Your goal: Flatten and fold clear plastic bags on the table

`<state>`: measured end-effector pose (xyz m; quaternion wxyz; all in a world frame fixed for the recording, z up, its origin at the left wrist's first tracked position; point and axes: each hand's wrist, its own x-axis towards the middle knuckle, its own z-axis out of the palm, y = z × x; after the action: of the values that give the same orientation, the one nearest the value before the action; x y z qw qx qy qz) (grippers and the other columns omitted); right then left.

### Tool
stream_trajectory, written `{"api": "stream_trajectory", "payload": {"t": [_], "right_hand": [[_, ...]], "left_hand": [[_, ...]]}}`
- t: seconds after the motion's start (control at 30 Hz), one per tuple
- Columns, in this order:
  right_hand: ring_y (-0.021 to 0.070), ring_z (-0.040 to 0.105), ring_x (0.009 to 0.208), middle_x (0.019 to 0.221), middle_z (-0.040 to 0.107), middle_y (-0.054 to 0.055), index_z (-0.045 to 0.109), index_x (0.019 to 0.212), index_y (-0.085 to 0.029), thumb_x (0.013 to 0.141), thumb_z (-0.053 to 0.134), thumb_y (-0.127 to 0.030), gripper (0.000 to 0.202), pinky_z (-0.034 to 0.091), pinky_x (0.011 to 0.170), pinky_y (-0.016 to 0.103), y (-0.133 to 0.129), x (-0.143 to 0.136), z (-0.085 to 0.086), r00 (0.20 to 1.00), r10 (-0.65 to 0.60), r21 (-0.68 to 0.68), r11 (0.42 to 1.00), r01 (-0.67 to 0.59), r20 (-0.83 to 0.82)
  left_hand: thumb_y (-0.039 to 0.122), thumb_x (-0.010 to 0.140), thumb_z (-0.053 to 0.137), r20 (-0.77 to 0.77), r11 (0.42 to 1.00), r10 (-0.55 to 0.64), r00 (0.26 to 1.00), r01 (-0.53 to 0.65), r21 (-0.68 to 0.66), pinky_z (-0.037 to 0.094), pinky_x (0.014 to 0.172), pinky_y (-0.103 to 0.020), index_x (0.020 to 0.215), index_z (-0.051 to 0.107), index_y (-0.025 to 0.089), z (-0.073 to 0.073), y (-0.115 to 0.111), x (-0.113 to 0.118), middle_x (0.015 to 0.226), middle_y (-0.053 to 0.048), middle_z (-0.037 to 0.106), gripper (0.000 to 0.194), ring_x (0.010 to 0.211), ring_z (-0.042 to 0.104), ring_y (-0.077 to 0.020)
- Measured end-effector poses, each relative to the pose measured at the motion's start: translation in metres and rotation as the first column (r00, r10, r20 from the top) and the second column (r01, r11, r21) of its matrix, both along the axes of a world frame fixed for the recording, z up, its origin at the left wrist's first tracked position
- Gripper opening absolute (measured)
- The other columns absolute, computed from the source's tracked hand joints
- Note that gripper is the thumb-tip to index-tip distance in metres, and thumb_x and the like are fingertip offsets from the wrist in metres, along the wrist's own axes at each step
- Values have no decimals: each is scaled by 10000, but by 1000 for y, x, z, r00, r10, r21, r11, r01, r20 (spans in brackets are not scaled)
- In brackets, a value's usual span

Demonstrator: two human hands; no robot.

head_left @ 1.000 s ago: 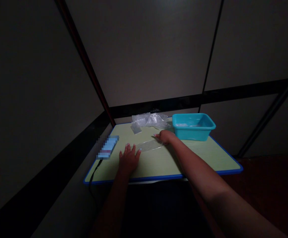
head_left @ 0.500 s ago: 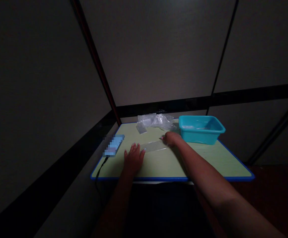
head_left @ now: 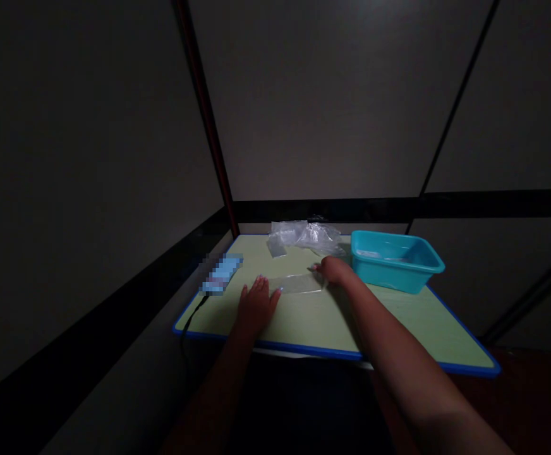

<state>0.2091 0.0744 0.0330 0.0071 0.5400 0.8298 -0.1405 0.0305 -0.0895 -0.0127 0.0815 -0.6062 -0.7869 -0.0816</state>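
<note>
A flat, narrow clear plastic bag lies across the tabletop between my two hands. My left hand rests palm down on its left end, fingers stretched out and thumb apart. At the bag's right end, my right hand is closed, its fingers curled in. Something small and dark seems to stick out at its fingertips, too small to name. The far side of the right hand's grip is hidden.
A crumpled heap of clear plastic bags lies at the table's back edge. To the right stands a turquoise plastic basin with a few pale things inside. A phone with a black cable is at the left edge of the blue-rimmed table.
The camera view has tilted, so the table and basin appear slanted and shifted. Both hands keep nearly the same places at the two ends of the plastic bag.
</note>
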Motion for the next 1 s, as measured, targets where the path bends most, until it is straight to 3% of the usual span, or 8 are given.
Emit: {"api": "stream_trajectory", "payload": {"t": [0.13,0.3,0.47,0.7,0.9,1.0], "right_hand": [[262,622,1007,1099,647,204,659,1078,-104,853,457,-505,502,464,758,279,-4,-2,-1,1000,0,53,999,-2,27],[279,596,1059,1144,620,221,650,1104,-90,881,426,-380,429,466,811,312,-13,-6,-4,998,-32,112,993,27,45],[290,603,1044,1137,623,224,654,1095,-88,886,402,-337,411,473,798,322,-13,-6,-5,998,-52,109,993,48,33],[254,622,1008,1110,640,212,659,1082,-96,891,405,-360,414,460,752,268,-1,-3,-10,999,-18,73,997,15,44],[192,673,814,919,703,170,688,983,-104,914,397,-373,403,439,649,216,3,-1,-6,1000,13,23,1000,-13,5],[157,666,652,789,712,138,688,955,-97,930,377,-369,414,426,604,205,2,1,-2,999,30,4,1000,-30,-39]], "left_hand": [[446,940,250,-7,1000,-3,1000,3,4,219,1087,-521,1340,431,110,2,-2,2,1422,-147,397,553,1345,317,-245],[459,938,229,-26,1000,1,1000,-2,-31,195,1092,-523,1355,414,107,3,-3,3,1442,-153,361,576,1359,285,-251],[492,934,190,-47,997,5,999,-9,-81,182,1091,-531,1398,337,83,3,-3,4,1474,-164,288,636,1377,235,-263],[503,929,212,-1,998,16,1000,-16,-56,156,1088,-551,1401,347,113,4,-4,7,1477,-154,288,627,1372,246,-271],[568,905,261,34,998,-34,999,35,-49,150,1038,-624,1415,277,380,8,-8,7,1482,-120,305,544,1377,218,-310],[598,890,268,59,993,-64,996,69,-93,123,1021,-652,1384,302,442,12,-10,7,1485,-109,303,520,1386,161,-338]]}}
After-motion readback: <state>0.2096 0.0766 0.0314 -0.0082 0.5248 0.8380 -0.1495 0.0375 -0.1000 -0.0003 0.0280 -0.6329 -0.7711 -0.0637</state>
